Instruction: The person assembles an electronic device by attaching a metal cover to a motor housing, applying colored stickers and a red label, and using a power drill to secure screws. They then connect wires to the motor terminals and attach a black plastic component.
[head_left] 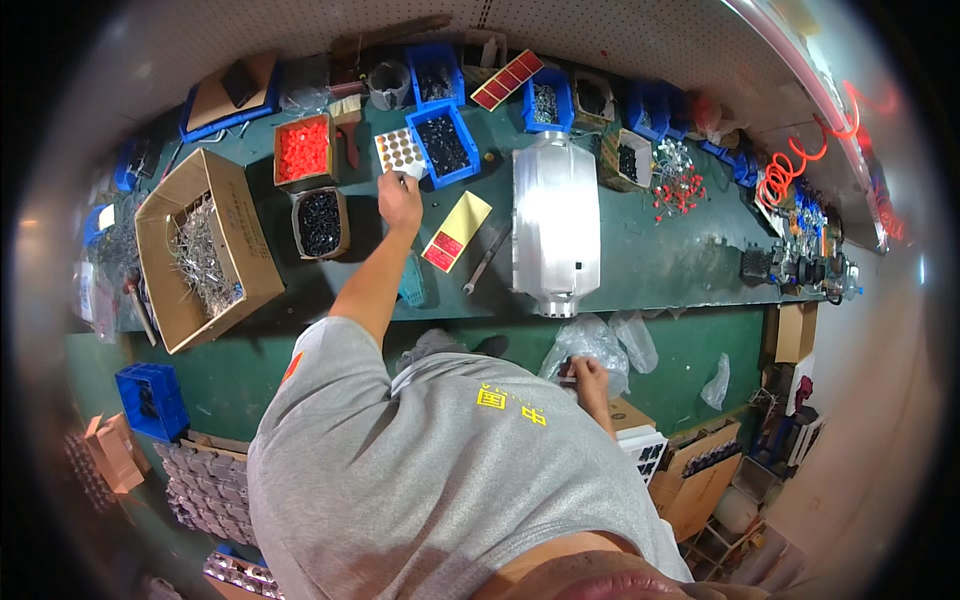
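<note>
At the near edge of a white sheet of round brown stickers (397, 150), my left hand (400, 203) has its fingers drawn together. Whether anything is pinched in them is too small to see. Just beyond lies a blue bin of small black parts (442, 146). My right hand (590, 381) is low, in front of the bench edge beside a clear plastic bag (590, 345). Its fingers are closed on a small dark thing that I cannot make out. Between the hands, a silver metal housing (556, 220) lies on the green bench (660, 260).
A yellow card with red labels (457, 232) and a wrench (487, 260) lie left of the housing. Boxes of red caps (304, 150), black parts (321, 224) and metal pins (225, 240) stand at left. Red-tipped wires (680, 185) and a coiled red hose (785, 178) are at right.
</note>
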